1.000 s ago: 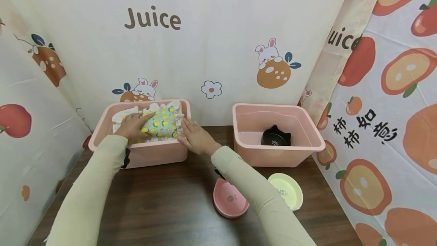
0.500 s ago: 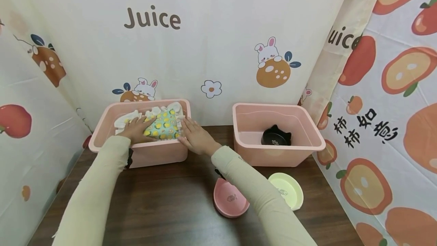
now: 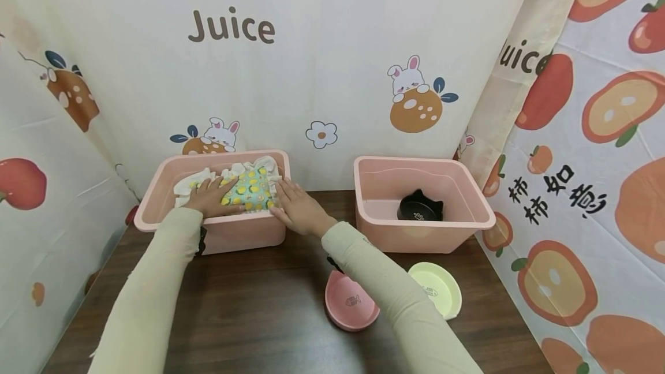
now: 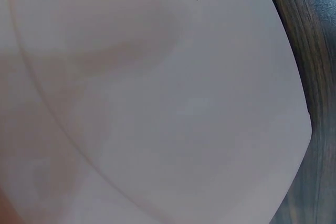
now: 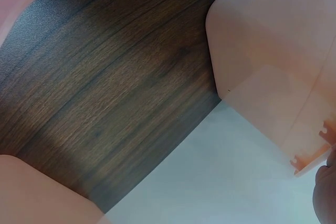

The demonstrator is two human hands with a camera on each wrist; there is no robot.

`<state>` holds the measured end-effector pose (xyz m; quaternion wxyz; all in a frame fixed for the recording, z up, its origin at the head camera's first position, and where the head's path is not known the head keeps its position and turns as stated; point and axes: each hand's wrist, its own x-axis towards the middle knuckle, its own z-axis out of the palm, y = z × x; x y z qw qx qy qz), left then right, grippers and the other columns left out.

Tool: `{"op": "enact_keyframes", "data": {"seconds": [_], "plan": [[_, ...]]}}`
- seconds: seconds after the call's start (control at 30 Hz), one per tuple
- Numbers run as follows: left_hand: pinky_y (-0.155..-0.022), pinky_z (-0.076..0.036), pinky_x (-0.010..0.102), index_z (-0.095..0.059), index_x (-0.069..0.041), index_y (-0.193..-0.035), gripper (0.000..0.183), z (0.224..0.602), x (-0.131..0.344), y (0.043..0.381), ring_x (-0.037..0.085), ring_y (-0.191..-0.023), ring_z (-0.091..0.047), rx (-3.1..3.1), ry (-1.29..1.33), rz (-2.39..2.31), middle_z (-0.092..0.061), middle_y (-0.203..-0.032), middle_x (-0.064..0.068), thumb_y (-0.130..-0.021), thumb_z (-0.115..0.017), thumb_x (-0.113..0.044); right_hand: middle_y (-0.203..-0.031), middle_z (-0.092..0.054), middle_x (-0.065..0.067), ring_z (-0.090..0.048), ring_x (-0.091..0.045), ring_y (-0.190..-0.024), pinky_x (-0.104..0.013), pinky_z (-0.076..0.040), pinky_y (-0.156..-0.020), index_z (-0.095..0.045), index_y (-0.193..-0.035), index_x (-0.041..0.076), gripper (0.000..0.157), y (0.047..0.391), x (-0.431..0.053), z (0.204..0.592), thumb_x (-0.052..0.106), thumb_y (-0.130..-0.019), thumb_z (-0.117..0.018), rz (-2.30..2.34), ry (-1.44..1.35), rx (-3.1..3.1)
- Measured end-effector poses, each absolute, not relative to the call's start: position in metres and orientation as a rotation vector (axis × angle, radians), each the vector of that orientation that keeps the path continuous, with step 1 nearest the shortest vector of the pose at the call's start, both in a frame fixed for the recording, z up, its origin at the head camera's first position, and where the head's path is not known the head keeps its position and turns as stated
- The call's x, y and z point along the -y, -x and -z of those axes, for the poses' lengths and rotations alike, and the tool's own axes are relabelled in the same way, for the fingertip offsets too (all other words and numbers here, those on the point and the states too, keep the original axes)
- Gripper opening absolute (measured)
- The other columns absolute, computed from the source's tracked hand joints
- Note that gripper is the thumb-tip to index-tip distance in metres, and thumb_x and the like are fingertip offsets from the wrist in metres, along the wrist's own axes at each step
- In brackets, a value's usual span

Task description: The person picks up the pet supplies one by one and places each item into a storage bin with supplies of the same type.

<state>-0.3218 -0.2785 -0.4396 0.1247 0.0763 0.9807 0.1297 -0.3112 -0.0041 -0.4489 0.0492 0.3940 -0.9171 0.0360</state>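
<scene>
A lemon-print cloth (image 3: 250,190) with white ruffled edges lies bunched in the left pink bin (image 3: 236,235). My left hand (image 3: 210,198) rests on the cloth's left part, fingers spread, over the bin's front rim. At the right end of that bin, my right hand (image 3: 301,208) lies with straight fingers against the rim beside the ruffle. The left wrist view is filled by the bin's outer wall (image 4: 210,108). In the right wrist view, part of my right hand (image 5: 325,192) shows at the edge, near the bin's corner (image 5: 252,45).
A second pink bin (image 3: 415,238) stands to the right, with a black cat-eared bowl (image 3: 419,210) inside. On the dark wooden table (image 3: 249,316), a pink bowl (image 3: 350,303) and a pale green bowl (image 3: 444,287) sit partly behind the right sleeve. A printed curtain (image 3: 332,62) hangs behind.
My left hand has shifted slightly right and flattened over the cloth. The cloth sits a little lower and farther from the bin's left end. My right hand has stayed put.
</scene>
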Motion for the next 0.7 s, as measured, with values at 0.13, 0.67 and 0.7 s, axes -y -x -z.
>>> {"op": "enact_keyframes", "data": {"seconds": [0.13,0.67,0.7], "plan": [[-0.104,-0.001,0.075,-0.016,-0.014,-0.154,0.102,0.4416,0.278,0.3231,0.057,-0.138,0.002,-2.863,-0.22,-0.376,-0.005,-0.155,0.031,-0.08,-0.052,-0.074,-0.16,-0.013,-0.015,-0.006,-0.025,-0.148,-0.034,-0.008,-0.119,-0.012,-0.153,0.001,0.07,0.3122,0.004,0.4493,0.05,-0.103,-0.019,-0.126,-1.204,2.8],[-0.103,-0.002,0.076,-0.017,-0.011,-0.153,0.101,0.4416,0.2738,0.3209,0.058,-0.137,0.002,-2.826,-0.202,-0.393,-0.007,-0.153,0.033,-0.08,-0.055,-0.07,-0.159,-0.014,-0.016,-0.007,-0.025,-0.148,-0.035,-0.009,-0.119,-0.016,-0.152,-0.001,0.069,0.3088,0.0034,0.4452,0.047,-0.103,-0.023,-0.137,-1.213,2.801],[-0.103,-0.002,0.076,-0.017,-0.011,-0.153,0.101,0.4417,0.2735,0.3213,0.058,-0.137,0.002,-2.827,-0.201,-0.391,-0.007,-0.153,0.033,-0.081,-0.055,-0.07,-0.159,-0.014,-0.015,-0.007,-0.025,-0.148,-0.035,-0.009,-0.119,-0.016,-0.152,-0.001,0.069,0.3086,0.0031,0.4447,0.047,-0.103,-0.023,-0.14,-1.213,2.802]]}}
